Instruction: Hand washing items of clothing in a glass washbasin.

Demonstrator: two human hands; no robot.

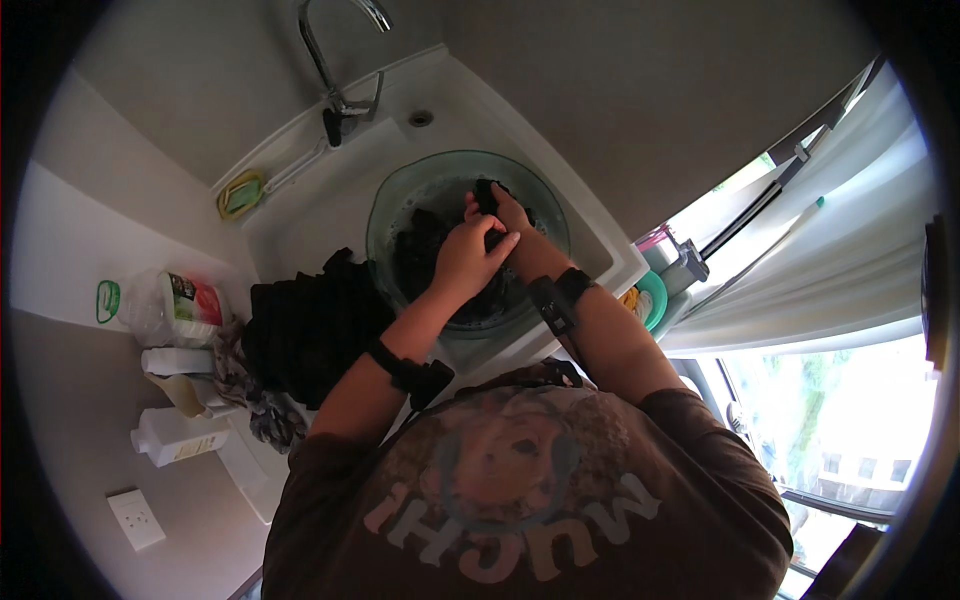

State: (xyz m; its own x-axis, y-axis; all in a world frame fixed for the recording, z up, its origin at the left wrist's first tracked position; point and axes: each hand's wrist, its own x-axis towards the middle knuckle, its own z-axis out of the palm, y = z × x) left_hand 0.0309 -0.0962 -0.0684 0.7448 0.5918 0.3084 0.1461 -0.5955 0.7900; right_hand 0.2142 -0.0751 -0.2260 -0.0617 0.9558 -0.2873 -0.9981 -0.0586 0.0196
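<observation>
A translucent greenish basin (387, 196) stands in a white laundry sink (600, 225), with sudsy water and black cloth (420, 247) in it. Over its right part, my right hand (510, 208) is closed on a bunched piece of black cloth (486, 196). My left hand (471, 253) is just below and to the left, at the right wrist, its fingers bent over dark cloth; whether it grips the cloth is hidden. A heap of black clothing (315, 330) lies on the sink's left edge, touching the basin. Both forearms wear black straps with small devices.
A chrome faucet (337, 97) rises at the back beside a drain hole (421, 118). Green soap sits in a yellowish dish (241, 195) at the back left. White plastic bottles (184, 436) and a labelled jug (191, 307) stand left. A green bowl (652, 300) and curtain (825, 277) are right.
</observation>
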